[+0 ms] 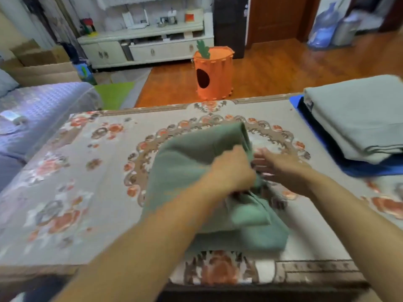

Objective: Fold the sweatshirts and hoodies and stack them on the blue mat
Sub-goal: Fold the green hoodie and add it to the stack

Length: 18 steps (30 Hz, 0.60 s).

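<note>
Left hand: left hand [232,171] has its fingers curled round a bunch of the green sweatshirt [196,171], near the middle right of the cloth.
Right hand: right hand [281,168] is flat with straight fingers, just beside the left hand, at the right edge of the cloth. It is blurry, so I cannot tell if it presses on the cloth.
Green sweatshirt: it lies part folded in the middle of the table [91,192], on a flowery cloth.
How it feels: it looks soft, thick and floppy, not heavy. It will bend and sag where nobody holds it.
Where to hold: I think the best spot is the folded edges, with both hands, so the folds stay in.
Blue mat: blue mat [357,168] is on the far right of the table.
Stack: folded grey sweatshirt [359,118] sits on top of the stack there.
</note>
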Tool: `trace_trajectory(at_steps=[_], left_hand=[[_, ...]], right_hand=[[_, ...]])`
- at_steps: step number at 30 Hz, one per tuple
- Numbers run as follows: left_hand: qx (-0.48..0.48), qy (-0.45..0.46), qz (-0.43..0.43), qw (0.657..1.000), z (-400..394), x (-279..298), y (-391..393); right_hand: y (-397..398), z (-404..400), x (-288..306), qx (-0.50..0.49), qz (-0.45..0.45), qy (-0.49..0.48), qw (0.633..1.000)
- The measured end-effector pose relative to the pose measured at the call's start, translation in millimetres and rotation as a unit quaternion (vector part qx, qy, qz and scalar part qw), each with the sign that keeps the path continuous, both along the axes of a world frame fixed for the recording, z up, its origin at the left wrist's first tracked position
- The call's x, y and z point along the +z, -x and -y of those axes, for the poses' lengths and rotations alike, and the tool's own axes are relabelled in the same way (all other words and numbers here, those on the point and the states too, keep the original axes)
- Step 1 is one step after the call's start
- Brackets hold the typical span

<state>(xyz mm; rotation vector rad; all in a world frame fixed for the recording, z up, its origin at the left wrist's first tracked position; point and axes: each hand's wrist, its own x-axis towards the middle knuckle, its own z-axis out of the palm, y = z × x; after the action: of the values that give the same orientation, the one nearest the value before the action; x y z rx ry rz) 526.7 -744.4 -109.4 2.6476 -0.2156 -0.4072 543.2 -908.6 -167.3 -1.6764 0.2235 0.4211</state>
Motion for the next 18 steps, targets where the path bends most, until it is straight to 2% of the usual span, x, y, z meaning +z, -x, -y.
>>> trace_trajectory(at_steps=[3, 6, 8, 10, 11, 12, 13, 14, 16, 17, 18], left_hand=[[-0.007, -0.056, 0.024, 0.998, 32.8, -54.1, 12.4], [-0.031, -0.049, 0.015, 0.998, 33.9, -62.7, 7.9], [-0.057, 0.025, -0.047, 0.997, 17.7, -57.0, 6.8], [-0.073, 0.15, -0.122, 0.978, -6.9, -44.8, 16.1], [-0.081, 0.198, -0.12, 0.969, -21.7, -39.3, 23.6], [-0.089, 0.228, -0.075, 0.967, -38.1, -34.4, 31.5], [-0.086, 0.242, 0.005, 0.966, -56.1, -31.4, 37.7], [-0.069, 0.233, 0.098, 0.965, -75.1, -29.4, 42.2], [-0.011, 0.108, 0.236, 0.966, -112.3, -30.9, 41.1], [0.015, 0.019, 0.244, 0.97, -128.5, -35.5, 37.3], [0.034, -0.054, 0.211, 0.975, -140.0, -42.9, 34.2]], right_hand=[[6.4, -0.4, -18.7, -0.04, -0.036, -0.043, 0.998], [2.5, -6.7, -15.4, -0.041, -0.038, -0.016, 0.998], [-8.1, -12.5, -10.8, -0.035, -0.023, 0.055, 0.998], [-18.1, -24.8, -3.0, -0.048, 0.001, 0.145, 0.988], [-20.7, -33.5, 0.2, -0.058, 0.019, 0.182, 0.981], [-24.0, -41.9, 0.1, -0.066, 0.041, 0.204, 0.976], [-26.1, -50.1, -1.6, -0.069, 0.06, 0.211, 0.973], [-26.3, -56.6, -3.8, -0.073, 0.067, 0.216, 0.971], [-26.5, -62.3, -11.2, -0.076, 0.068, 0.232, 0.967], [-26.8, -63.9, -12.8, -0.084, 0.062, 0.242, 0.965], [-27.7, -65.6, -13.7, -0.098, 0.061, 0.247, 0.962]])
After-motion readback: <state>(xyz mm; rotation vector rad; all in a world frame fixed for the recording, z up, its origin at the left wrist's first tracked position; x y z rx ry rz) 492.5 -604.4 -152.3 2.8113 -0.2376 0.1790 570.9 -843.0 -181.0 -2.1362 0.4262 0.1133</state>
